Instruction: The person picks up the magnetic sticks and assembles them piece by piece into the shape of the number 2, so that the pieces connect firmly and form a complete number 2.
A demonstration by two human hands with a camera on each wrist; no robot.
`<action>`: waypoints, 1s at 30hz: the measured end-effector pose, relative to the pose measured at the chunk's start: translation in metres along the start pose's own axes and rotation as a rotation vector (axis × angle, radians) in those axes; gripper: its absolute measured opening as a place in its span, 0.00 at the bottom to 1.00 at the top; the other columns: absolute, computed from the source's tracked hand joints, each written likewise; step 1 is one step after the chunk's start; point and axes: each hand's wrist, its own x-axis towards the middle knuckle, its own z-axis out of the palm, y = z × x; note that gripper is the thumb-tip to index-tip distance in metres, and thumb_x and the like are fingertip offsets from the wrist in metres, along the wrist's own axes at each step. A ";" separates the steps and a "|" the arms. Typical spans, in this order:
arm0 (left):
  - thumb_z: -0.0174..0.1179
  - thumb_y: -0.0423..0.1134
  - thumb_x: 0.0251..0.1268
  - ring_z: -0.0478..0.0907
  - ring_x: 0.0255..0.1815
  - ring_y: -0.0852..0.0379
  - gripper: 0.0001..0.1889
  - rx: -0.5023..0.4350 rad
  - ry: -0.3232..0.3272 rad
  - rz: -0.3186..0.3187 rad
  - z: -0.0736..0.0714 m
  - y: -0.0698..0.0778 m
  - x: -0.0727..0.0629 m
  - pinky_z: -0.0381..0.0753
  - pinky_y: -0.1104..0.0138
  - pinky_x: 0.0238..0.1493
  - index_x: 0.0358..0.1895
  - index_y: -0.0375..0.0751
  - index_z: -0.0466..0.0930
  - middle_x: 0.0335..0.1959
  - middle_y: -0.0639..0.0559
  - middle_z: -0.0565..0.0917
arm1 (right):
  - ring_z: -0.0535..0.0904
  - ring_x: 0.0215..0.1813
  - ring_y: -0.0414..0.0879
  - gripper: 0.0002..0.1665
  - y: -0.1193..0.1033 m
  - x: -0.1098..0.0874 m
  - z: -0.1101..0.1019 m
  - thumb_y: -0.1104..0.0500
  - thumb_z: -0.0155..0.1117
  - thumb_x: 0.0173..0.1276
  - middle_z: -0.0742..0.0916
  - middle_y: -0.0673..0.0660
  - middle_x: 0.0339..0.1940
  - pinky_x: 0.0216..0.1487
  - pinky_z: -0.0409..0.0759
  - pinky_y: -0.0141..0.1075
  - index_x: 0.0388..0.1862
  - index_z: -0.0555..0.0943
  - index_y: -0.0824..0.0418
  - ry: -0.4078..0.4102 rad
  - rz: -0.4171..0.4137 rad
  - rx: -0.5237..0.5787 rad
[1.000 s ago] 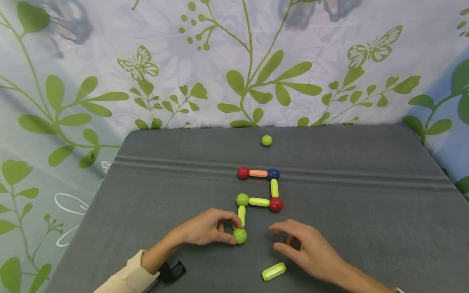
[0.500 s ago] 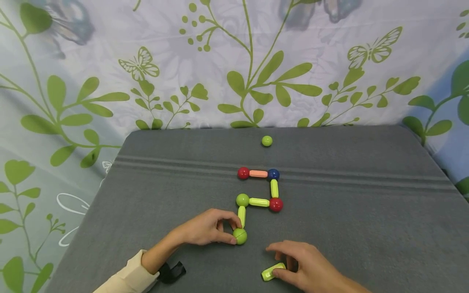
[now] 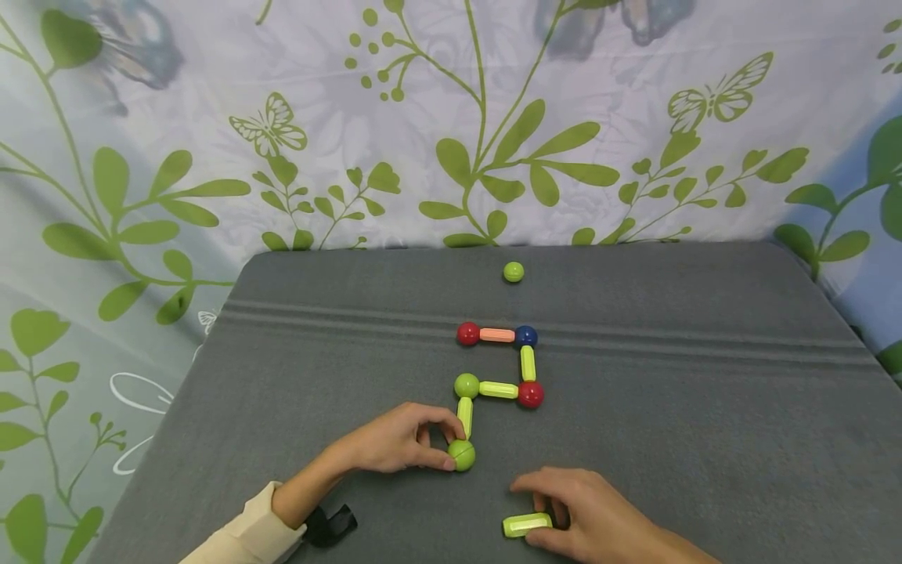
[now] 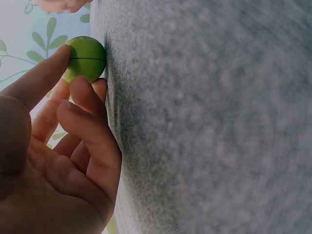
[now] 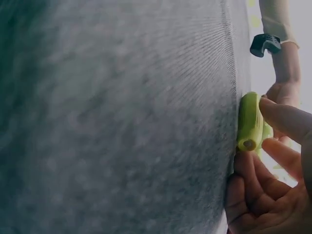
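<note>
My left hand (image 3: 409,439) pinches a green magnetic ball (image 3: 462,456) between thumb and fingers; the ball (image 4: 87,58) shows a seam in the left wrist view. From that ball a chain runs away from me: a yellow-green rod (image 3: 465,417), a green ball (image 3: 467,385), another yellow-green rod (image 3: 499,389), a red ball (image 3: 531,395), an upright rod (image 3: 528,363), a blue ball (image 3: 525,337), an orange rod (image 3: 496,335) and a red ball (image 3: 468,334). My right hand (image 3: 585,509) touches a loose yellow-green magnetic rod (image 3: 526,525) lying on the table, its thumb along the near side.
A single green ball (image 3: 514,272) sits near the far edge of the grey cloth-covered table (image 3: 338,345). Behind hangs a leaf-patterned curtain (image 3: 352,117). A black strap piece (image 3: 331,525) is by my left wrist.
My right hand has come down and toward me to the loose rod, which has turned from slanted to nearly level across. My left hand and the chain have stayed put.
</note>
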 end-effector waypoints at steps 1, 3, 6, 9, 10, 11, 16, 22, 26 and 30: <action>0.70 0.39 0.62 0.70 0.18 0.66 0.13 -0.002 0.000 -0.002 0.000 0.000 0.000 0.71 0.73 0.24 0.49 0.45 0.82 0.40 0.57 0.82 | 0.71 0.27 0.29 0.22 0.000 0.000 0.000 0.50 0.71 0.66 0.76 0.36 0.31 0.26 0.73 0.28 0.56 0.80 0.54 -0.005 -0.009 -0.009; 0.70 0.39 0.62 0.70 0.18 0.66 0.13 -0.005 0.001 -0.008 0.000 0.001 -0.001 0.71 0.73 0.24 0.49 0.46 0.82 0.40 0.57 0.82 | 0.71 0.27 0.29 0.21 0.002 0.000 0.000 0.50 0.71 0.66 0.76 0.35 0.32 0.26 0.73 0.28 0.56 0.80 0.53 -0.011 -0.031 -0.023; 0.70 0.39 0.62 0.70 0.18 0.66 0.13 -0.010 0.001 -0.009 0.000 0.001 -0.001 0.70 0.73 0.24 0.49 0.46 0.82 0.40 0.57 0.82 | 0.70 0.27 0.28 0.20 0.005 0.000 0.001 0.51 0.70 0.67 0.75 0.35 0.32 0.26 0.73 0.27 0.56 0.80 0.53 0.002 -0.076 -0.033; 0.70 0.39 0.62 0.69 0.18 0.67 0.13 -0.008 0.002 0.000 0.001 0.000 -0.001 0.70 0.73 0.23 0.49 0.46 0.82 0.40 0.57 0.82 | 0.70 0.27 0.27 0.18 0.008 -0.001 0.003 0.52 0.70 0.67 0.76 0.36 0.32 0.26 0.73 0.26 0.54 0.81 0.53 0.035 -0.129 -0.029; 0.70 0.39 0.62 0.69 0.18 0.67 0.13 -0.006 0.002 0.003 0.001 -0.001 0.000 0.70 0.73 0.23 0.49 0.46 0.82 0.40 0.57 0.82 | 0.71 0.27 0.27 0.18 0.009 -0.002 0.003 0.53 0.70 0.67 0.77 0.37 0.32 0.26 0.73 0.27 0.54 0.81 0.54 0.053 -0.152 -0.022; 0.70 0.39 0.62 0.69 0.18 0.67 0.13 -0.005 0.002 0.006 0.001 -0.001 0.000 0.70 0.73 0.23 0.49 0.46 0.82 0.40 0.58 0.82 | 0.71 0.27 0.27 0.17 0.009 -0.002 0.003 0.53 0.70 0.67 0.78 0.37 0.32 0.25 0.73 0.27 0.53 0.81 0.55 0.071 -0.167 -0.015; 0.70 0.38 0.62 0.69 0.18 0.68 0.13 -0.002 0.000 0.002 0.001 -0.002 0.000 0.70 0.73 0.23 0.49 0.46 0.82 0.40 0.58 0.82 | 0.73 0.27 0.29 0.16 0.005 -0.001 0.001 0.53 0.71 0.65 0.81 0.39 0.32 0.24 0.75 0.29 0.50 0.82 0.55 0.185 -0.165 0.009; 0.70 0.38 0.62 0.69 0.18 0.68 0.14 -0.005 -0.002 -0.002 0.002 -0.002 0.000 0.70 0.74 0.23 0.50 0.47 0.82 0.40 0.59 0.81 | 0.73 0.25 0.31 0.15 -0.001 0.006 -0.006 0.53 0.73 0.63 0.81 0.38 0.31 0.24 0.74 0.30 0.47 0.83 0.54 0.305 -0.086 -0.070; 0.69 0.38 0.62 0.69 0.18 0.68 0.13 -0.011 -0.003 0.002 0.002 -0.002 0.000 0.70 0.74 0.23 0.50 0.46 0.81 0.40 0.58 0.81 | 0.73 0.25 0.31 0.15 -0.004 0.013 -0.010 0.52 0.73 0.63 0.80 0.38 0.31 0.24 0.73 0.30 0.47 0.84 0.54 0.330 -0.036 -0.113; 0.70 0.38 0.62 0.69 0.19 0.67 0.13 -0.015 0.000 0.000 0.002 -0.002 0.001 0.70 0.73 0.23 0.49 0.45 0.82 0.40 0.57 0.81 | 0.73 0.26 0.32 0.14 -0.004 0.020 -0.011 0.51 0.73 0.63 0.80 0.38 0.31 0.25 0.73 0.31 0.46 0.84 0.53 0.328 -0.011 -0.119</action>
